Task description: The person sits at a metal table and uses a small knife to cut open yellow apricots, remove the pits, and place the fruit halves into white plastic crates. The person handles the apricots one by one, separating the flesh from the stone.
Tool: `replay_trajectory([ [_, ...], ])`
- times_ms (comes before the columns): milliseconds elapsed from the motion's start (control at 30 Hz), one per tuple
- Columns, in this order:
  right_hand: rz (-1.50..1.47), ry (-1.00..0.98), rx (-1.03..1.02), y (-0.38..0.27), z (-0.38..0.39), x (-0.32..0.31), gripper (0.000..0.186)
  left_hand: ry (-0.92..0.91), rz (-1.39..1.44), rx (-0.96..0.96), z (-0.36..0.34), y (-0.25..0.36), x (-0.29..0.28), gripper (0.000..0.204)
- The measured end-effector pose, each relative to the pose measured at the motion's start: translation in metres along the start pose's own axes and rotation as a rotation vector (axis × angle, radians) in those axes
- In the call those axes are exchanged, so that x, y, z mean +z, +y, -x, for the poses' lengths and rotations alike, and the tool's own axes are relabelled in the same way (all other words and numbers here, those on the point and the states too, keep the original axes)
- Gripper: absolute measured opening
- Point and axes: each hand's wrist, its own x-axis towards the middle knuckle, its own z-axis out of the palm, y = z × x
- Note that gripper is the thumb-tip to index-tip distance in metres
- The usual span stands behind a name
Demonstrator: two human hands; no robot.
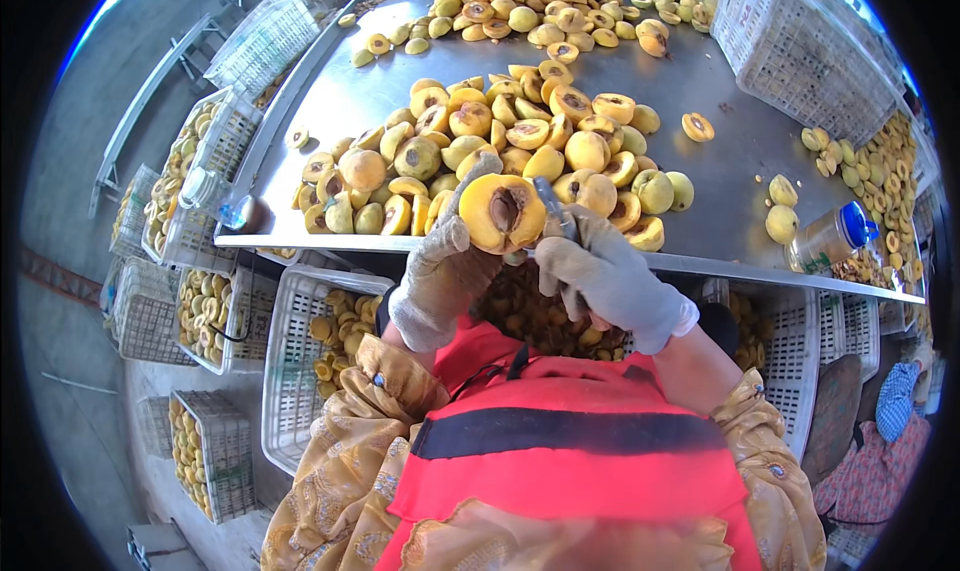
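Observation:
My left hand (440,276), in a pale work glove, is closed round a yellow peach half (488,233) just over the near edge of the metal table. The cut face is turned up and shows a brown hollow in its middle; whether a stone sits in it I cannot tell. In a similar glove, my right hand (612,271) grips a small grey metal tool (546,199). The tool's upper end is beside the right rim of the peach half; its exact shape is unclear. A pile of peach halves (470,121) lies on the table just beyond both hands.
More peach halves cover the far part of the metal table (690,196). A tipped white crate (800,56) spills peaches at the right, near a clear bottle (825,243) with a blue lid. Crates of peaches stand left and below; one crate (290,371) is by my left arm.

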Motion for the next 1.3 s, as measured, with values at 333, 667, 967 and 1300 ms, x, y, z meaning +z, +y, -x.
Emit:
replay_trajectory([
  [333,0.548,0.22,-0.339,0.027,-0.001,0.004,0.021,0.22,-0.157,0.198,-0.005,-0.031,0.023,0.06],
  [667,0.483,0.215,-0.329,0.057,-0.012,0.018,0.022,0.335,-0.446,0.386,-0.014,-0.042,0.006,0.075],
  [967,0.247,-0.075,0.329,0.0,0.003,0.024,0.024,0.326,-0.605,0.134,-0.012,-0.012,0.014,0.03],
  [1300,0.532,0.236,-0.236,0.067,-0.018,0.029,0.026,0.52,-0.67,0.239,-0.028,-0.027,0.03,0.023],
])
